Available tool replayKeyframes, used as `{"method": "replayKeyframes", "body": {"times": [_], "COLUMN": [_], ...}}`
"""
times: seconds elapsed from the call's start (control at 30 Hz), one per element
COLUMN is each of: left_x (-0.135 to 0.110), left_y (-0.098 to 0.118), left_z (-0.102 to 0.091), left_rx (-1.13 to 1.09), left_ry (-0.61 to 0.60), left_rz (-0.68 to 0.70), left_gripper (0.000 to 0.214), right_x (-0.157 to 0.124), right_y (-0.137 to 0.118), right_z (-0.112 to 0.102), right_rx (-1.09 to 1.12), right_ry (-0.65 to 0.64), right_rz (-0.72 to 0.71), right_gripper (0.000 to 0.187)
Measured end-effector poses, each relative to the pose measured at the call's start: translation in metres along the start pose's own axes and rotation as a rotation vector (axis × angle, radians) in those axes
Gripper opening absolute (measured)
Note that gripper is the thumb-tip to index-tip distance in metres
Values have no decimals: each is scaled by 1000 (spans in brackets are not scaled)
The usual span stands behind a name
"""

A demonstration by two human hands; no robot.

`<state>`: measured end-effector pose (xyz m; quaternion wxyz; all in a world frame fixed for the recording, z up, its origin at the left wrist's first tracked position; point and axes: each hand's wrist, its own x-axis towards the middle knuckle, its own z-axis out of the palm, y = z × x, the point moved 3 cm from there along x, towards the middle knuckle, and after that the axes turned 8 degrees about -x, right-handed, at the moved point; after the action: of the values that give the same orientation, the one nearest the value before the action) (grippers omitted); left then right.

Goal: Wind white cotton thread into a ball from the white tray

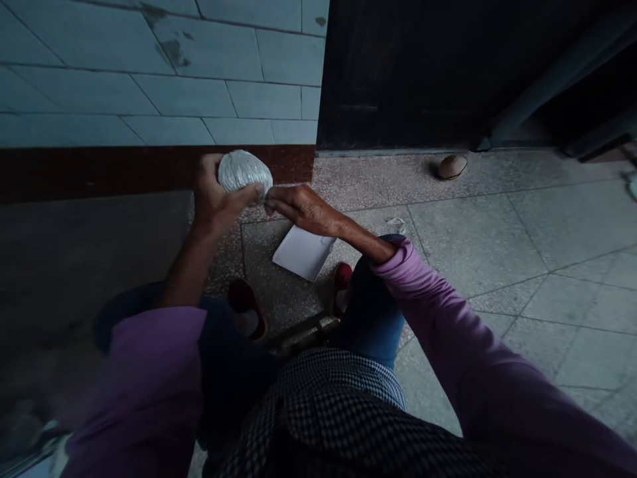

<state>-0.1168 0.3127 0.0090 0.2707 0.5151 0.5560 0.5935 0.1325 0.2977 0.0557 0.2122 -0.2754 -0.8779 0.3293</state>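
A ball of whitish, shiny string is held up in front of me, its strands wound round and round. My left hand grips it from the left, with the thumb along its lower side. Close against the ball's lower right edge is my right hand, its fingers pinched together. What lies between those fingertips is too small to make out. Below the hands, a flat white rectangular thing lies on the floor between my feet.
Loose white string lies by my right knee. A tiled wall with a dark red base strip stands ahead, beside a dark door. Near the door's foot sits a rounded pale object. Speckled floor tiles extend to the right.
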Motion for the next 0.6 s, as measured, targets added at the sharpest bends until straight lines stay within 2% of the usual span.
{"method": "replayKeyframes", "body": {"times": [0.13,0.23,0.33,0.47,0.6], "left_x": [-15,-31,-42,-52,-53], "left_y": [13,22,26,30,32], "left_z": [6,17,29,40,42], "left_rx": [-47,-244,-454,-600,-752], "left_ry": [-308,-487,-500,-446,-439], "left_rz": [-146,-282,-356,-322,-327], "left_gripper": [73,65,65,68,85], "right_x": [-2,1,4,9,21], "right_y": [17,32,37,34,41], "right_z": [-42,-54,-49,-38,-21], "right_rx": [-84,-105,-66,-26,-27], "right_ry": [194,276,284,274,237], "right_rz": [26,126,167,194,215], "right_gripper": [51,54,48,44,45]}}
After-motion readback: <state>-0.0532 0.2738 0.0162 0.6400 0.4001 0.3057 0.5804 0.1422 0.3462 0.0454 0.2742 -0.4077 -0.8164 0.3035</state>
